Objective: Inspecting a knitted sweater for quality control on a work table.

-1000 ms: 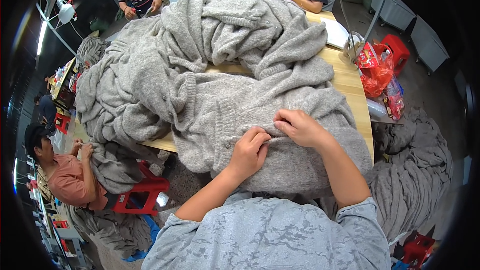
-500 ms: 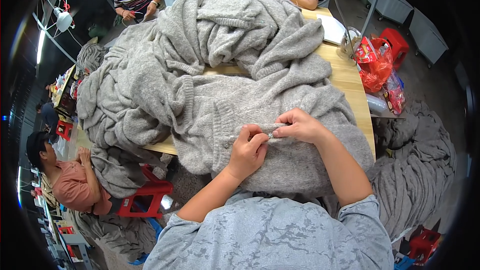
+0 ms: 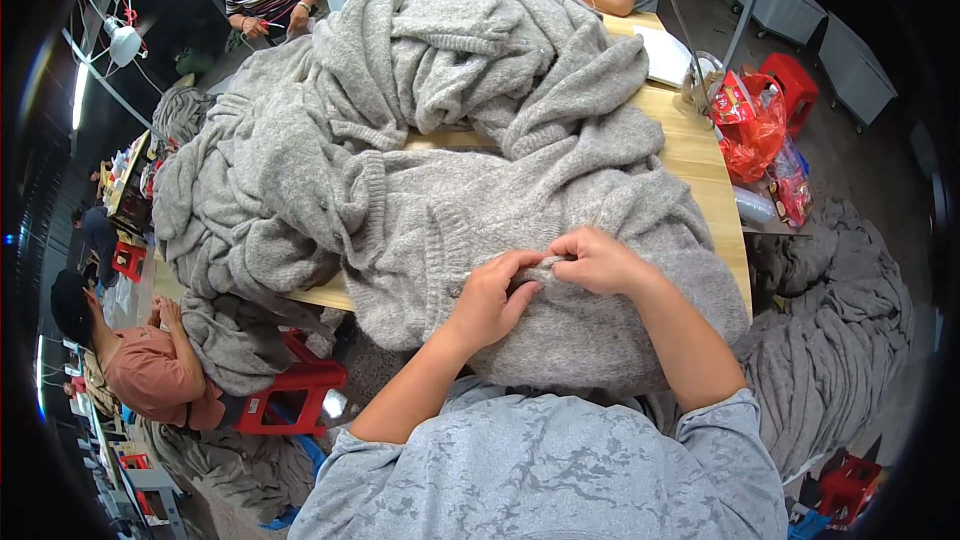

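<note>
A grey knitted sweater lies spread over the near edge of the table, its ribbed band to the left of my hands. My left hand pinches a fold of the knit between thumb and fingers. Close beside it, my right hand grips the same fold, fingertips nearly meeting the left ones. Whatever lies under the fingertips is hidden.
More grey knitwear is heaped across the wooden table. Co-workers sit around it, one on a red stool at left. Red plastic bags hang at the right, above a floor pile of dark knitwear.
The small shiny fastener that showed between my fingertips is now covered. My left hand has turned flatter with its fingers reaching over the fold, and my right hand has shifted slightly.
</note>
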Tool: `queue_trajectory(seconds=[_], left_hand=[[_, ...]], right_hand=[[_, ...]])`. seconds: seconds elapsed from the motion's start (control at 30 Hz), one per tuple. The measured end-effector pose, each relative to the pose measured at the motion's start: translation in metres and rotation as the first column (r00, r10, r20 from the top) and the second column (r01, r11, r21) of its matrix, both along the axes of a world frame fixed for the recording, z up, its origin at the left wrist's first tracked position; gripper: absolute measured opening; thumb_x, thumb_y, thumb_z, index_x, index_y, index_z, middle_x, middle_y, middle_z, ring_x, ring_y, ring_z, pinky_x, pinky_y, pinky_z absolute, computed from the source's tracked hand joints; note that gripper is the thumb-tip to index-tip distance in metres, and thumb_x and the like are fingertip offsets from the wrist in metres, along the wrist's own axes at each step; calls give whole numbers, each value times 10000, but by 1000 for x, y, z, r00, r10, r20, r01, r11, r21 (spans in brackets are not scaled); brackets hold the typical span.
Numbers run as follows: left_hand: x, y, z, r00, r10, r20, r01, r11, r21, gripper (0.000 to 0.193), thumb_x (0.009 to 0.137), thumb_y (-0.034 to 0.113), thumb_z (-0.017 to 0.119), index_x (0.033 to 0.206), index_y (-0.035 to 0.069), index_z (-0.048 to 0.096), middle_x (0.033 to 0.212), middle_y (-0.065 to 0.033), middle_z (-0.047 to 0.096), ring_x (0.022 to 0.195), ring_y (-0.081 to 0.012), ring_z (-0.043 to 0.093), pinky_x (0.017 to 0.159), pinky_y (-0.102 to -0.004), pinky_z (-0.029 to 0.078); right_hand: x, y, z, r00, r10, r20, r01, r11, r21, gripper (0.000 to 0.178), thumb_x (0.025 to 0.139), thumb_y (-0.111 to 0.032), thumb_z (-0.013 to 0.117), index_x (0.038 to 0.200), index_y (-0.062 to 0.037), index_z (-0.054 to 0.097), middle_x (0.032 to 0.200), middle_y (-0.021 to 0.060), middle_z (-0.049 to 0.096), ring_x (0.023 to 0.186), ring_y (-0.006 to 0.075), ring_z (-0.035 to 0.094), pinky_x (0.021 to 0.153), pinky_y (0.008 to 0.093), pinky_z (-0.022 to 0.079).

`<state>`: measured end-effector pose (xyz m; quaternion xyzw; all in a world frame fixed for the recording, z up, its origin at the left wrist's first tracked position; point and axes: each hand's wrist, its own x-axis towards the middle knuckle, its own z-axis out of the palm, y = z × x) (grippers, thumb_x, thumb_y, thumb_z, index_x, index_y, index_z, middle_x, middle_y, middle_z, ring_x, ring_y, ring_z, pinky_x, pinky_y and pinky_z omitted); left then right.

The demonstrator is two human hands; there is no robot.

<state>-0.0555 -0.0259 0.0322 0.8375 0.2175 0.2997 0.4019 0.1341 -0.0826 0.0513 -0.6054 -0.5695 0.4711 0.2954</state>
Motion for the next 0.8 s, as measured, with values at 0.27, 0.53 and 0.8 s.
queue_trajectory(seconds=[0.27, 0.53, 0.8], left_hand=[[-6, 13, -10, 991, -122, -57, 99, 947, -306, 220, 769, 35, 696, 958, 8, 588, 736, 21, 594, 634, -31, 521, 567, -201, 433], [-7, 15, -8, 980, -193, 43, 180, 777, -603, 188, 773, 33, 712, 900, 28, 573, 724, 52, 568, 629, -6, 501, 534, -175, 408], [-7, 12, -8, 980, -195, -37, 145, 830, -538, 181, 775, 31, 706, 888, 26, 564, 767, 23, 597, 655, -22, 510, 561, -191, 422]], right_hand=[[-8, -17, -12, 983, -16, 185, -51, 934, 354, 156, 764, -140, 563, 831, -4, 600, 753, 161, 594, 714, 305, 581, 680, 389, 437], [-16, -30, -7, 944, -54, 324, -107, 882, 458, 249, 702, -176, 647, 870, 1, 595, 764, 123, 572, 786, 278, 557, 800, 371, 382], [-20, -29, -2, 965, -94, 246, -7, 925, 380, 215, 685, -160, 647, 826, -2, 610, 725, 133, 580, 732, 297, 568, 762, 383, 406]])
